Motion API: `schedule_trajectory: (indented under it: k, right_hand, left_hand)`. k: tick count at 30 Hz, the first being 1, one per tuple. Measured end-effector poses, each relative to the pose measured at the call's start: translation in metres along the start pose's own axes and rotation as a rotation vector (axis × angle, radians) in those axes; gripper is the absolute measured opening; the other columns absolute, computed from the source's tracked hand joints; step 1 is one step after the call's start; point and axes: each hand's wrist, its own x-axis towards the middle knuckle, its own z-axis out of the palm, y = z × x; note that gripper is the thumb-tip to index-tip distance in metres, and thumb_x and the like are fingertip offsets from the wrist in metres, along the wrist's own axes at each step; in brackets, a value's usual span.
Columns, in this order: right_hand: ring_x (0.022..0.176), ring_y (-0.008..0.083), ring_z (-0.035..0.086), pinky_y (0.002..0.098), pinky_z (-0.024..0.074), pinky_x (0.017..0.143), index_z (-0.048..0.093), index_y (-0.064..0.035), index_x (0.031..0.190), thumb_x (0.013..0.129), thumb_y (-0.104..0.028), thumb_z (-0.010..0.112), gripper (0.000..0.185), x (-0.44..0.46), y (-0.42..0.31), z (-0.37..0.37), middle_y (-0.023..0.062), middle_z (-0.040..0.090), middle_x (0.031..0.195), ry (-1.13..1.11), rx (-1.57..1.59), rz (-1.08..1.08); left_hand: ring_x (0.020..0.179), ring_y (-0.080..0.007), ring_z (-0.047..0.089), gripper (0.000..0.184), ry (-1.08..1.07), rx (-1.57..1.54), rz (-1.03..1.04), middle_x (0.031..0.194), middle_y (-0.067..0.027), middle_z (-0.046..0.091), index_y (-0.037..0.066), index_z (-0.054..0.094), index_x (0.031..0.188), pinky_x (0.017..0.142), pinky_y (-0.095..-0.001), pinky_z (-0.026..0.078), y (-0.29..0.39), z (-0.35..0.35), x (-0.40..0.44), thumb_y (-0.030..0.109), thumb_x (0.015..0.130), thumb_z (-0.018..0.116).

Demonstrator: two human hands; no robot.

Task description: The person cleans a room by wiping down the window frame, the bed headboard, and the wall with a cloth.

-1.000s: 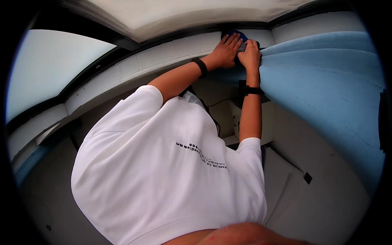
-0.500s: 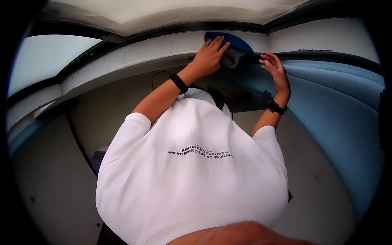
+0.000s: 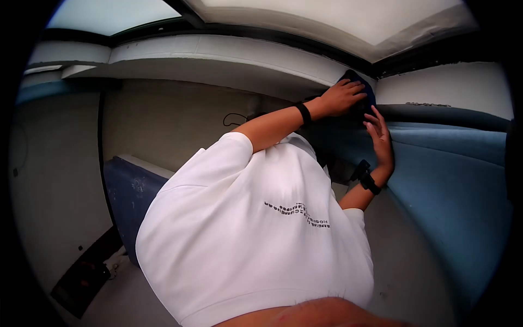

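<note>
My left hand (image 3: 343,98) presses a dark blue cloth (image 3: 370,94) into the corner of the white ledge (image 3: 261,57) below the window. Its fingers are bent over the cloth and hold it there; the palm side is hidden. Just below and to the right, my right hand (image 3: 381,139) is raised with its fingers apart and nothing in it. It is beside the blue padded surface (image 3: 452,163), near the cloth's lower edge; whether it touches either is unclear. Each wrist carries a black band.
Dark frames border the window panes (image 3: 338,22) above the ledge. A small chain (image 3: 427,104) lies along the right-hand sill. A blue panel or seat (image 3: 131,191) stands at the left, with a dark object (image 3: 81,286) on the floor below it. A thin black cable (image 3: 234,116) loops under the ledge.
My left hand has slid the cloth rightward along the ledge into the corner. My right hand stays raised beside it. The view has turned left, showing more of the blue panel.
</note>
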Motion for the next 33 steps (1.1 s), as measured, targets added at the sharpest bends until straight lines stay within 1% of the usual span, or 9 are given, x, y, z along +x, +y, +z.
schedule_trajectory:
  k: [3,8,12,15,20,23,27,32,33]
  right_hand:
    - [0.126,0.0208,0.056,0.0336,0.0408,0.107,0.042,-0.0116,0.152,0.104,-0.026,0.054,0.052,-0.001,-0.014,0.01,0.0108,0.056,0.142,0.002,0.017,0.024]
    - [0.136,0.026,0.049,0.0384,0.0345,0.114,0.037,-0.0114,0.155,0.103,-0.026,0.052,0.057,0.004,-0.034,0.029,0.0133,0.05,0.149,-0.313,-0.044,-0.077]
    - [0.136,0.0255,0.049,0.0387,0.0361,0.112,0.033,-0.0109,0.157,0.101,-0.027,0.054,0.061,0.011,-0.073,0.046,0.0155,0.049,0.149,-0.419,-0.068,-0.133]
    - [0.134,0.0289,0.051,0.0368,0.0423,0.104,0.023,-0.013,0.16,0.096,-0.056,0.053,0.083,0.007,-0.093,0.046,0.0169,0.047,0.151,-0.383,-0.138,-0.11]
    - [0.136,0.0314,0.05,0.0412,0.0391,0.109,0.02,-0.0132,0.161,0.097,-0.054,0.052,0.082,0.018,-0.111,0.063,0.0193,0.047,0.15,-0.434,-0.096,-0.02]
    - [0.139,0.0301,0.045,0.0426,0.0302,0.116,0.023,-0.0131,0.16,0.099,-0.048,0.052,0.076,0.037,-0.12,0.129,0.0188,0.048,0.15,-0.305,0.165,0.014]
    - [0.139,0.0302,0.045,0.0424,0.0325,0.115,0.028,-0.0122,0.159,0.1,-0.041,0.055,0.071,0.092,-0.136,0.22,0.0185,0.048,0.15,-0.501,0.085,0.033]
    - [0.123,0.033,0.055,0.0428,0.0442,0.104,0.041,-0.0056,0.15,0.091,-0.032,0.072,0.071,0.158,-0.164,0.366,0.0188,0.055,0.138,-0.743,-0.222,0.023]
    - [0.116,0.0355,0.056,0.0434,0.0464,0.101,0.044,-0.0045,0.146,0.086,-0.03,0.076,0.073,0.161,-0.161,0.388,0.0197,0.056,0.132,-0.622,-0.54,-0.271]
  left_hand:
    - [0.132,-0.0311,0.051,0.056,-0.014,0.001,-0.054,0.139,-0.0121,0.055,0.011,0.06,0.13,0.109,-0.0449,0.04,-0.012,-0.03,-0.027,0.004,0.074,0.065]
    - [0.128,-0.03,0.055,0.054,0.072,-0.008,-0.172,0.138,-0.0075,0.058,0.016,0.063,0.126,0.106,-0.0436,0.043,-0.018,-0.098,-0.089,0.001,0.074,0.067]
    - [0.128,-0.0303,0.054,0.051,0.126,0.064,-0.267,0.139,-0.0081,0.057,0.014,0.063,0.126,0.107,-0.0448,0.043,-0.026,-0.175,-0.14,0.004,0.076,0.068]
    - [0.128,-0.0317,0.054,0.049,0.161,0.094,-0.322,0.139,-0.0085,0.057,0.014,0.062,0.126,0.107,-0.0453,0.043,-0.028,-0.218,-0.169,0.004,0.079,0.066]
    - [0.124,-0.0323,0.056,0.044,0.245,0.077,-0.461,0.137,-0.0099,0.059,0.012,0.064,0.124,0.105,-0.0444,0.045,-0.056,-0.263,-0.206,0.003,0.08,0.065]
    - [0.118,-0.032,0.06,0.033,0.283,0.225,-0.528,0.128,-0.0124,0.063,0.008,0.068,0.115,0.099,-0.0413,0.05,-0.078,-0.292,-0.232,0.0,0.083,0.061]
    - [0.113,-0.0332,0.06,0.031,0.316,0.261,-0.651,0.122,-0.0132,0.064,0.005,0.067,0.113,0.096,-0.0415,0.05,-0.091,-0.309,-0.252,-0.001,0.084,0.06]
    - [0.106,-0.0354,0.06,0.031,0.355,0.242,-0.795,0.109,-0.0143,0.063,0.003,0.065,0.112,0.093,-0.043,0.051,-0.108,-0.306,-0.257,-0.005,0.082,0.059]
    - [0.105,-0.0367,0.06,0.031,0.391,0.195,-0.84,0.109,-0.0149,0.064,0.004,0.066,0.111,0.092,-0.0432,0.051,-0.112,-0.31,-0.262,-0.005,0.083,0.058]
